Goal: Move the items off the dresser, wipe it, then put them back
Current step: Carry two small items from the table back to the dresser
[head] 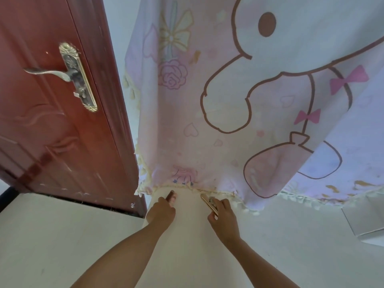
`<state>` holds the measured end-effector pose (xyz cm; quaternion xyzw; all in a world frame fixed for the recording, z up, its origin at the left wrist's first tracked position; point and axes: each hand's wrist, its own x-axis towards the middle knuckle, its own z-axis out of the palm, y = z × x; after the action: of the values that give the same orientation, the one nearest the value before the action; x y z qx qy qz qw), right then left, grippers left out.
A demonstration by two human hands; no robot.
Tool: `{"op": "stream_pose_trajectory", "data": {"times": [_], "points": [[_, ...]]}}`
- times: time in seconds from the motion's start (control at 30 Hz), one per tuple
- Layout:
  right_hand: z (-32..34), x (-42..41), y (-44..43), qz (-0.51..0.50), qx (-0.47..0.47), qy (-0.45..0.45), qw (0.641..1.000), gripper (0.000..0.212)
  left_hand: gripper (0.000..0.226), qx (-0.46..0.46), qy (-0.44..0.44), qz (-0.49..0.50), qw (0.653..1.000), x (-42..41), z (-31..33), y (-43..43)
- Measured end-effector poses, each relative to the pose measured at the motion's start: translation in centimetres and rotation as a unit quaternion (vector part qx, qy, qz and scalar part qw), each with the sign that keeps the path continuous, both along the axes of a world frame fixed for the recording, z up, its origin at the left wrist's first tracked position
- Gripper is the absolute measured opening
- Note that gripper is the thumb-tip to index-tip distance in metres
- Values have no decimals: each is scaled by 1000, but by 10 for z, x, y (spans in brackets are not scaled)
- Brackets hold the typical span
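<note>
A pink cartoon-print cloth (228, 100) with a tasselled hem hangs over the dresser, and a cream panel (191, 242) shows below the hem. My left hand (161, 212) grips a small pinkish-brown stick-shaped item (172, 196) just under the hem. My right hand (225, 218) holds a flat gold-edged item (208, 201) beside it, also at the hem. I cannot tell what either item is. The two hands are a short way apart on the cream panel.
A red-brown door (52, 132) with a metal lever handle (49, 72) stands close on the left. Pale floor (62, 235) lies below it. A white box-like object (365, 223) sits at the right edge under the cloth's hem.
</note>
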<state>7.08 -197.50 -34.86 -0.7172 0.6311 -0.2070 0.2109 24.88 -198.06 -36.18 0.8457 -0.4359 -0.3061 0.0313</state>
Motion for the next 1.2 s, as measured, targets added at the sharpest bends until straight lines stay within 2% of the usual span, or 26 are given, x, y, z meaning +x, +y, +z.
{"op": "stream_pose_trajectory", "data": {"times": [0.1, 0.37, 0.63, 0.8, 0.93, 1.07, 1.2], "points": [[-3, 5, -4, 3, 15, 4, 1000, 42, 34, -6, 23, 10, 1000, -4, 2, -8], [-8, 13, -4, -7, 36, -11, 999, 43, 36, -36, 36, -66, 996, -1, -2, -9], [-14, 35, 3, -63, 117, -42, 990, 44, 50, -106, 40, -127, 985, 12, -16, 11], [-16, 63, -5, -52, 148, -34, 987, 43, 51, -121, 55, -133, 982, 16, -22, 16], [-18, 81, -16, -19, 182, -12, 983, 53, 44, -140, 56, -123, 981, 17, -24, 17], [-16, 90, -28, -54, 214, -47, 974, 57, 46, -151, 56, -126, 979, 18, -27, 15], [-15, 91, -34, -41, 242, -52, 968, 55, 44, -162, 56, -123, 977, 18, -29, 15]]}}
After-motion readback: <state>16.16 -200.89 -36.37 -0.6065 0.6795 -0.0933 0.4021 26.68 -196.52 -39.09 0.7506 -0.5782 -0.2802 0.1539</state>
